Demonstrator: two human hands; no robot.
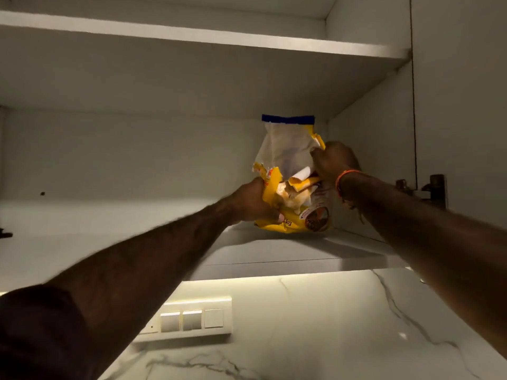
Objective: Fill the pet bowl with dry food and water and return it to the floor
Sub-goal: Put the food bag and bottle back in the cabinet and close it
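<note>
A yellow bag of dry pet food (285, 149) with a pale inner flap and a blue top strip stands on the lower shelf (274, 242) of an open wall cabinet, toward its right rear corner. My left hand (255, 201) grips the crumpled yellow left side of the bag near its base. Higher up, my right hand (333, 160), with an orange band on its wrist, clutches the bag's right edge. Both arms reach upward into the cabinet. No pet bowl is in view.
An upper shelf (219, 37) spans the cabinet above the bag. The cabinet's right wall carries a dark hinge (436, 187). Below the cabinet is a lit marble-patterned wall (329, 325) with a white switch panel (192, 320). A small dark object (5, 233) sits at the left edge.
</note>
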